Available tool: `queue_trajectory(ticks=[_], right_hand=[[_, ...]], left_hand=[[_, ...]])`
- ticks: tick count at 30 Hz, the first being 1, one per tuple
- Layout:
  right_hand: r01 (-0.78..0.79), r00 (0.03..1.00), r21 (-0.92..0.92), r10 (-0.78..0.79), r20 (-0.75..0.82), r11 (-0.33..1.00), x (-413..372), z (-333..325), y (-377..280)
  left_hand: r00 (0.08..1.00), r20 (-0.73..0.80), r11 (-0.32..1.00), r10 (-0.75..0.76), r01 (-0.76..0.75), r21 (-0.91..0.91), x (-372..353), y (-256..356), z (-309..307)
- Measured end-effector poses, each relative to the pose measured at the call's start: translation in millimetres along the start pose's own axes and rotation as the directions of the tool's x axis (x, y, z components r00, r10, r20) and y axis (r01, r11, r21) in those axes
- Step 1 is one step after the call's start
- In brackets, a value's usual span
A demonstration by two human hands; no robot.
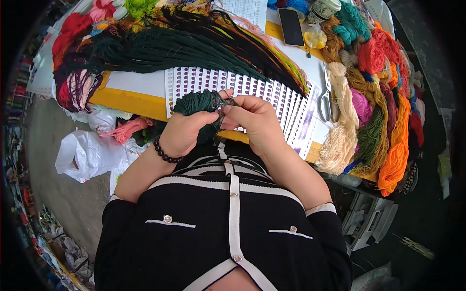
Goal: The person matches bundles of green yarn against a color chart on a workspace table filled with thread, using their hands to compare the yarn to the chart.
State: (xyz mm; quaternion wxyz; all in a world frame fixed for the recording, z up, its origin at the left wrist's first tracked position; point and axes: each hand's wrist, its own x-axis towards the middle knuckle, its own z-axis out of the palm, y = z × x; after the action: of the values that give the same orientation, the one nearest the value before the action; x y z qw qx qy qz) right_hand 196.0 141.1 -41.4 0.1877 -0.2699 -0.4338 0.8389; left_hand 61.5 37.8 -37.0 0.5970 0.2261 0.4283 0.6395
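Skein (pixel 199 104), centre: uniform dark green. Sample card (pixel 252 89), 12 o'clock of it: white with rows of purple dots. Bench (pixel 126 102) edge: yellow. Yarn bundle (pixel 398 150), 3 o'clock: orange; hank (pixel 340 140) beside it: cream. Long tassels (pixel 194 43), 11 o'clock: dark green and black, streaked yellow. Cardigan (pixel 194 233), 6 o'clock: black, white trim. Bracelet (pixel 165 154): black beads. Phone (pixel 291 26): black.

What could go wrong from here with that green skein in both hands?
1. The dark green skein is pinched between left hand and right hand near the table edge; a slack grip could let strands drop or tangle.
2. The scissors lie close to the right hand beside loose cream yarn; a reach might snag them.
3. The orange yarn hangs over the table edge and could slide off.
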Motion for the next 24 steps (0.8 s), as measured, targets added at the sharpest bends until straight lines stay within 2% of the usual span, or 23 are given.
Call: queue_trajectory(ticks=[4,6,10,13,15,16,18,19,21,22,23,24], right_hand=[[-0.003,1.000,-0.060,0.002,-0.012,0.998,-1,4,0],[-0.032,0.998,-0.069,0.029,-0.051,0.997,-1,6,-1],[-0.040,0.999,-0.043,0.040,-0.017,0.998,0,4,0],[-0.028,0.999,-0.029,0.027,-0.039,0.999,-1,4,1],[0.042,0.998,0.038,-0.040,-0.046,0.998,-4,5,2],[0.047,0.998,0.034,-0.045,-0.044,0.998,-6,8,0],[0.143,0.981,-0.112,-0.156,-0.117,0.983,-9,15,-4],[0.147,0.981,-0.116,-0.160,-0.112,0.982,-8,12,-1],[0.304,0.932,-0.485,-0.362,-0.027,0.820,-6,7,6],[0.310,0.931,-0.486,-0.365,-0.021,0.817,-6,4,3],[0.470,0.813,-0.664,-0.579,0.069,0.581,-7,4,-8],[0.559,0.651,-0.781,-0.731,0.206,0.278,-8,1,-17]], left_hand=[[1.000,0.023,0.999,-0.011,0.010,0.037,1,-1,0],[0.999,0.031,0.994,-0.015,0.011,0.110,0,0,2],[0.999,0.041,0.985,0.015,-0.021,0.169,1,-3,-1],[0.999,-0.009,0.990,0.050,-0.048,0.129,-1,-3,0],[1.000,-0.004,0.999,0.007,-0.007,-0.035,-4,0,1],[1.000,-0.001,0.999,0.014,-0.014,-0.035,-5,1,2],[1.000,0.004,0.999,0.025,-0.025,-0.037,-5,3,3],[0.999,0.005,0.999,0.031,-0.031,-0.036,-5,1,2],[0.979,-0.049,0.926,0.200,-0.172,0.335,-5,-5,0],[0.977,-0.048,0.925,0.207,-0.179,0.336,-7,-4,-1],[0.973,-0.068,0.941,0.220,-0.193,0.279,-9,-2,-4],[0.969,-0.086,0.953,0.230,-0.206,0.222,-11,1,-8]])
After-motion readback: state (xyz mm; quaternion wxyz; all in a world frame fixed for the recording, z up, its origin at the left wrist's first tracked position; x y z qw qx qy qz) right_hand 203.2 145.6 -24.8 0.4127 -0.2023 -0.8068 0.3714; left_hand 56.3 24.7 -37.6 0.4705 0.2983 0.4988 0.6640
